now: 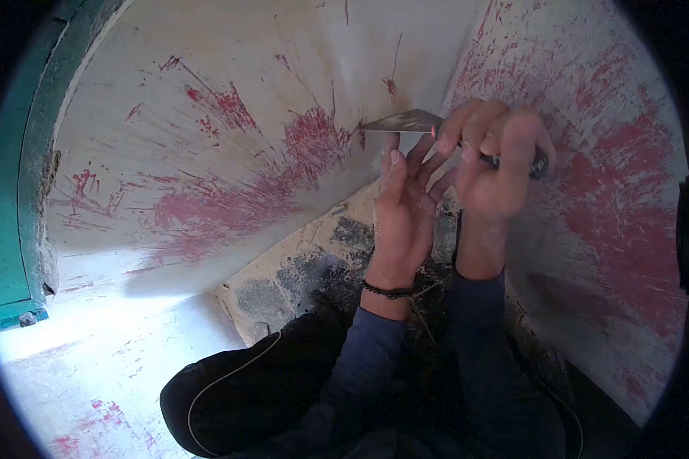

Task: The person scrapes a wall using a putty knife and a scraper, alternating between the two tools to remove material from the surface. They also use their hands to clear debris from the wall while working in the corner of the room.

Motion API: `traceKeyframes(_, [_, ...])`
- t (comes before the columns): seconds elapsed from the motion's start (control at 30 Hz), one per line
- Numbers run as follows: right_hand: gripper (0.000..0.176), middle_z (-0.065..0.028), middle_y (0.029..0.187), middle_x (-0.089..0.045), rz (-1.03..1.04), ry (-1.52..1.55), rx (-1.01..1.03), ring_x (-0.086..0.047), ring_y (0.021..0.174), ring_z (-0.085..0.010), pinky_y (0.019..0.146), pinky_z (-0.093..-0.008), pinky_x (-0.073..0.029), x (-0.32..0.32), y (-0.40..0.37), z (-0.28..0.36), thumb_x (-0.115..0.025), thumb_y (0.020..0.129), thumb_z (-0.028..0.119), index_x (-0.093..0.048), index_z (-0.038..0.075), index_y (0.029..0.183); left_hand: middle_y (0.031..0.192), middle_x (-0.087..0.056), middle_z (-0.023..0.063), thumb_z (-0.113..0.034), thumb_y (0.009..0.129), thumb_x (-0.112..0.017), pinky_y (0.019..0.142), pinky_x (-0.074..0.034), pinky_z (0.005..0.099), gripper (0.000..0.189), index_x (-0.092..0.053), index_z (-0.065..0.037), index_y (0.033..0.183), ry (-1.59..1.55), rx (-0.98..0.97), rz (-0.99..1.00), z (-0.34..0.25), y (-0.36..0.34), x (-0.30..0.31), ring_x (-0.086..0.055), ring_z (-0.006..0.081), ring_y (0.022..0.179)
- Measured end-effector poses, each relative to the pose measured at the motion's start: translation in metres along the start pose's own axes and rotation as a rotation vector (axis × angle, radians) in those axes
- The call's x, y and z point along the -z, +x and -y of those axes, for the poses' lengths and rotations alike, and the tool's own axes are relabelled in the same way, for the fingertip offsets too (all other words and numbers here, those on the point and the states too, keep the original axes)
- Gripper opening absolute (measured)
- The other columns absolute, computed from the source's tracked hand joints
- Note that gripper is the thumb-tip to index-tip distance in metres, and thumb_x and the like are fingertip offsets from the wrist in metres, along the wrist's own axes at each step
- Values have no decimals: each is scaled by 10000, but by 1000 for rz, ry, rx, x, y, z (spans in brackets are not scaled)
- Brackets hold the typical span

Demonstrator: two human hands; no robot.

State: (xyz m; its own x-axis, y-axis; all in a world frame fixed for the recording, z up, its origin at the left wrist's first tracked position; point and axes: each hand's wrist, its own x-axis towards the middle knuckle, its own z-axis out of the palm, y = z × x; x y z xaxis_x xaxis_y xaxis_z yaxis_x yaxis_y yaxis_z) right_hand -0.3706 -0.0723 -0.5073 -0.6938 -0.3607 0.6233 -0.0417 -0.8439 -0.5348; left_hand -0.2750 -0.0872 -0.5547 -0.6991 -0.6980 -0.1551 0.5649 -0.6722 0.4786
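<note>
Right hand had fingers closed around the scraper | left hand (dark bracelet at the wrist) had fingers open beside the blade, contact unclear | scraper tip was near the red-streaked wall

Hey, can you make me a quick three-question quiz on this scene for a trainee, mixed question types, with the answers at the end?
1. Multiple choice: what is gripped in the right hand?
A) a paint roller
B) a metal-bladed scraper
C) a claw hammer

2. True or false: the wall in front of the person is evenly covered in solid red.

3. Fill in the blank: the dark bracelet is worn on the person's ____ wrist.

Key:
1. B, a metal-bladed scraper.
2. False; the red shows only in scattered patches and streaks on a pale surface.
3. Left.
</note>
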Motion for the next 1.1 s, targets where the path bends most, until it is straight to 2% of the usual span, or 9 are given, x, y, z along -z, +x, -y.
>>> traceKeyframes(0.1, [390,-54,538,-505,-155,-4,-85,-494,459,-139,447,-305,-410,-15,9,1,-631,990,154,-465,47,653,1352,-592,117,-337,1042,-491,990,-467,430,444,-473,-118,1428,57,16,-76,-3,2,11,-583,256,1189])
traceKeyframes(0.2, [421,-50,520,-503,-195,-39,-58,-482,440,-121,425,-296,-381,-32,11,15,-622,993,136,-454,55,616,1079,-704,178,-233,979,-487,873,-510,429,313,-663,-33,1144,634,18,-44,-9,9,25,-658,266,1001])
traceKeyframes(0.3, [423,-56,523,-517,-199,-135,-23,-505,456,-120,431,-294,-381,-24,-1,2,-641,981,129,-457,57,607,858,-688,268,-222,920,-506,788,-525,471,317,-689,37,903,1324,93,182,-52,16,-2,-689,362,852])
traceKeyframes(0.4, [426,-64,527,-538,-289,-232,-11,-508,455,-113,434,-282,-385,-16,-17,-30,-648,973,135,-460,56,600,833,-645,325,-254,910,-525,792,-534,502,353,-666,69,915,1896,99,425,-102,12,-21,-672,459,839])
traceKeyframes(0.6, [396,-51,490,-535,-368,-7,49,-505,429,-103,429,-270,-381,-29,-5,-6,-612,970,113,-501,57,595,889,-700,255,-381,958,-596,794,-532,503,403,-681,12,988,2523,378,595,-150,-27,-77,-690,420,875])
traceKeyframes(0.7, [393,-30,464,-526,-270,-204,125,-512,421,-96,422,-268,-376,-27,0,-10,-615,959,120,-501,71,586,871,-707,228,-391,954,-603,801,-532,505,401,-682,0,997,2407,525,821,-162,-30,-60,-692,416,875])
traceKeyframes(0.8, [409,-13,461,-541,-234,-344,121,-510,407,-89,423,-259,-381,-25,-4,-27,-622,947,149,-490,93,564,855,-708,214,-406,960,-592,807,-533,502,410,-680,-8,1000,2423,728,824,-154,-16,-47,-691,413,861])
traceKeyframes(0.9, [397,-6,473,-559,-279,-325,137,-512,404,-90,430,-261,-391,-27,-10,-15,-624,939,169,-525,100,561,848,-708,209,-422,964,-582,804,-537,495,425,-686,-10,964,2564,576,868,-151,-11,-16,-692,409,850])
traceKeyframes(1.1, [346,1,499,-567,-246,-470,112,-530,413,-110,440,-267,-405,-21,-19,-25,-624,931,163,-595,87,594,857,-699,234,-427,969,-574,807,-535,499,436,-684,-5,969,2501,731,867,-170,0,-18,-688,419,862])
